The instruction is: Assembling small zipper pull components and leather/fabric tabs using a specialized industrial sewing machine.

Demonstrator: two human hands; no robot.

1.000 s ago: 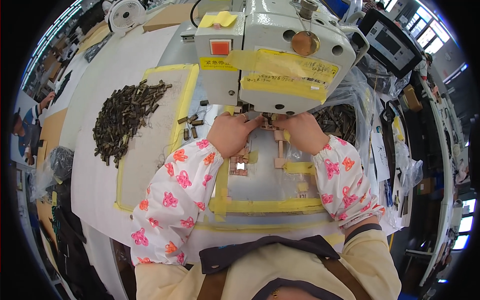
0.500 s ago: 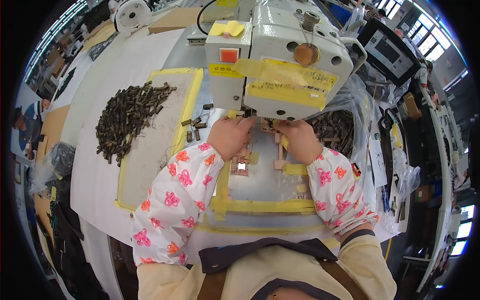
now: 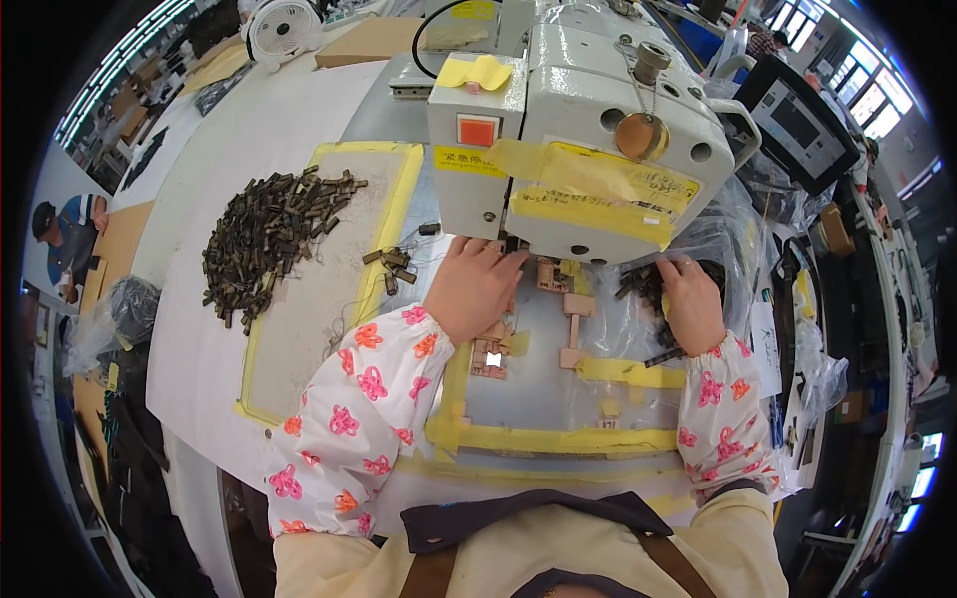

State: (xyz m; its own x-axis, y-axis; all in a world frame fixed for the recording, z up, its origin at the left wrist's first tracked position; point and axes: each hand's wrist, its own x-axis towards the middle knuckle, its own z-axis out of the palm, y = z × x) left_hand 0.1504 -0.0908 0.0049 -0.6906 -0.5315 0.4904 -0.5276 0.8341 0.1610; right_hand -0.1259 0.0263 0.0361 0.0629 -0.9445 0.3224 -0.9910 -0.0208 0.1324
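My left hand (image 3: 473, 287) rests palm down on the metal bed plate (image 3: 538, 389) right under the head of the white sewing machine (image 3: 583, 130); its fingertips are hidden beneath the head. My right hand (image 3: 690, 302) lies to the right on a clear plastic bag (image 3: 733, 239), fingers among the small dark pieces (image 3: 643, 284) in it. Whether it pinches one is unclear. Tan guide blocks (image 3: 573, 329) and yellow tape strips (image 3: 558, 439) mark the plate between my hands.
A heap of small dark pieces (image 3: 267, 234) lies on a yellow-taped pad (image 3: 329, 329) to the left, with a few strays (image 3: 392, 264) near it. A white fan (image 3: 282, 28) stands at the back, a control screen (image 3: 797, 125) at the right, a person (image 3: 65, 234) far left.
My right hand has moved from under the machine head out to the right onto the bag of dark pieces. My left hand stayed at the needle area. The view has tilted slightly.
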